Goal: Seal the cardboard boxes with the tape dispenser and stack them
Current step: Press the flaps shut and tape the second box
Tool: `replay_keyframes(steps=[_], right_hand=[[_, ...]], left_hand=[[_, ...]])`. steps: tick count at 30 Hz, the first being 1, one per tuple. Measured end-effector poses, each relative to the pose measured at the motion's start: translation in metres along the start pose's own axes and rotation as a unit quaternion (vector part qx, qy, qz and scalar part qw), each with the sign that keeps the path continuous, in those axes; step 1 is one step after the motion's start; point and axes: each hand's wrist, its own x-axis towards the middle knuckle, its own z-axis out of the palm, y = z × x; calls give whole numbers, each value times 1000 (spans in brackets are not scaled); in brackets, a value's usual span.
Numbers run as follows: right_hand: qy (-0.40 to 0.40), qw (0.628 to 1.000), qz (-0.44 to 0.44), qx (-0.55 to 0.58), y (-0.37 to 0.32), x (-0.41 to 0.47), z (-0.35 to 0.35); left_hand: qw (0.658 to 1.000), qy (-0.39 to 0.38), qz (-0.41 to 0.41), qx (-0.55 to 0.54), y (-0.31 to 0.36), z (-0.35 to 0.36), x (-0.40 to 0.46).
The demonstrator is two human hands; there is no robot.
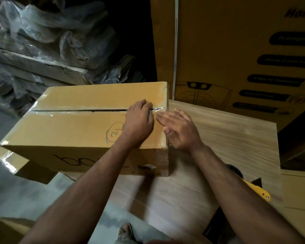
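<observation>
A brown cardboard box [74,127] lies on a wooden table [227,134], its left part hanging past the table's edge. Its top flaps meet along a dark centre seam with glossy tape on it. My left hand [139,122] rests on the top near the right end, fingertips curled down at the seam. My right hand [180,129] lies flat with straight fingers against the box's right top edge, just beside the left hand. A yellow and black tape dispenser [257,188] lies on the table at the right, partly hidden behind my right forearm.
A tall printed cardboard carton [236,50] stands right behind the table. Plastic-wrapped bundles and flat crates [42,50] are piled at the left rear. Another cardboard piece [25,166] sits under the box's left end. Grey floor and a foot [125,233] lie below.
</observation>
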Motion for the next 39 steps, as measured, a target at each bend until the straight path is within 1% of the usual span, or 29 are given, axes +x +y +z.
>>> replay_keyframes(steps=[4, 8, 11, 17, 19, 22, 25, 26, 29, 30, 33, 39], right_hand=[[-56, 996, 66, -5, 36, 43, 0], [-90, 990, 108, -27, 59, 78, 6], [-95, 985, 139, -24, 71, 99, 11], [-109, 976, 190, 22, 80, 129, 21], [-108, 959, 246, 94, 79, 135, 23], [-67, 921, 319, 215, 68, 138, 32], [6, 854, 398, 336, 62, 137, 45], [10, 835, 412, 364, 60, 137, 46], [11, 805, 439, 398, 57, 136, 51], [16, 799, 444, 406, 56, 134, 53], [25, 796, 441, 414, 41, 120, 49], [70, 790, 431, 431, -16, 73, 39]], left_hand=[[1000, -3, 11, 8, 2, 0, 0], [1000, 1, 17, 14, 0, 2, 1], [1000, -3, 18, 17, 0, 2, 1], [1000, -5, 9, 17, 0, 3, 4], [1000, -6, 5, 15, 0, 3, 4], [1000, -3, -1, 14, 3, 3, 3], [1000, -3, -4, 16, 4, 2, 4], [1000, -3, -4, 18, 4, 2, 4], [999, -11, -5, 29, 5, 2, 5], [999, -15, -5, 32, 6, 1, 5], [999, -32, -3, 42, 7, 0, 7], [997, -61, -7, 46, 8, -1, 8]])
